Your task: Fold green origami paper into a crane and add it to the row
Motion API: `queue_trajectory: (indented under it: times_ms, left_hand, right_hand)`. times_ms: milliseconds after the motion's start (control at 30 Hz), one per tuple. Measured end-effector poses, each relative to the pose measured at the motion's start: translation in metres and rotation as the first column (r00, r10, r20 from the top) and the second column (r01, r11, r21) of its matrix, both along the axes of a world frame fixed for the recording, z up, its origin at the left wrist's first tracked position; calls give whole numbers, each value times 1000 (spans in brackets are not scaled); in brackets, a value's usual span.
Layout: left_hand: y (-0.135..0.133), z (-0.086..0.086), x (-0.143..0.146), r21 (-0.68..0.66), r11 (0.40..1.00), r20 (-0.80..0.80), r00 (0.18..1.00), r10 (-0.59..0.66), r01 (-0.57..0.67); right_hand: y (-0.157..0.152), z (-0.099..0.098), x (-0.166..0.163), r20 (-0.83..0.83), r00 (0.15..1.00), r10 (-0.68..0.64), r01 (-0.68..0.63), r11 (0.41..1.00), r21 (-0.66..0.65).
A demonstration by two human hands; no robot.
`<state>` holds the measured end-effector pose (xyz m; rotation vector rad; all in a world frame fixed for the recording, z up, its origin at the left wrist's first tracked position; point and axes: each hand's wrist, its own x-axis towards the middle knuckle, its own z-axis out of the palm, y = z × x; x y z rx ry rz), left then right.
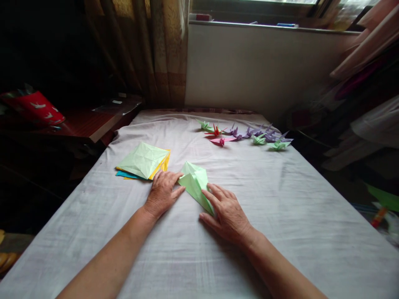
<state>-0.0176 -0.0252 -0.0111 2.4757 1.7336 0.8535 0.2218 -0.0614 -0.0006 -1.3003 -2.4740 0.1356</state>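
Note:
A light green sheet of origami paper [195, 182], partly folded with raised flaps, lies on the cloth-covered table in front of me. At its left corner, my left hand [163, 189] holds the edge between thumb and fingers. My right hand [229, 209] has its fingertips on the paper's right edge, with the thumb at the lower corner. Just beyond my left hand rests a stack of creased paper squares [143, 160], pale green on top with yellow and blue showing beneath.
Several folded paper cranes [249, 135] in purple, green, red and pink stand at the far right of the white tablecloth [162, 253]. A red container [35, 108] tilts on a dark wooden desk [84, 122] at left. Clothes [374, 116] hang at right.

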Motion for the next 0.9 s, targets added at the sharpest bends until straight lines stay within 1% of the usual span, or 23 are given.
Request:
queue_trajectory:
  times_ms: [133,200,267,333,433,533,633,733,800,900]
  left_hand:
    - [-2,8,-1,12,1000,11,1000,11,-11]
    - [-5,12,0,53,998,12,1000,21,-21]
    - [-7,15,3,114,993,9,1000,29,-30]
    - [-10,18,6,155,988,-1,1000,14,-13]
    - [-13,19,9,180,981,-24,997,-68,72]
    - [-15,19,12,205,969,-72,989,-127,140]
    - [-18,18,17,214,957,-130,976,-173,198]
    - [-23,14,26,157,953,-142,961,-238,259]
    - [-26,13,31,66,951,-103,950,-295,302]
    - [-29,13,35,-45,916,-6,917,-399,399]
  right_hand:
    - [7,-3,6,35,996,-82,78,992,101]
    - [12,-5,11,10,991,-132,129,977,173]
    - [16,-5,15,-53,986,-157,166,958,236]
    - [17,-3,17,-140,981,-134,168,946,276]
    - [13,1,12,-237,971,-34,105,950,295]
    - [8,4,5,-245,969,23,54,951,303]
    - [7,3,1,-201,980,-8,70,950,305]
    - [7,0,1,-180,983,-44,97,950,295]
    - [8,-1,2,-181,983,-12,64,957,283]
    - [7,-1,1,-180,982,53,-9,971,240]
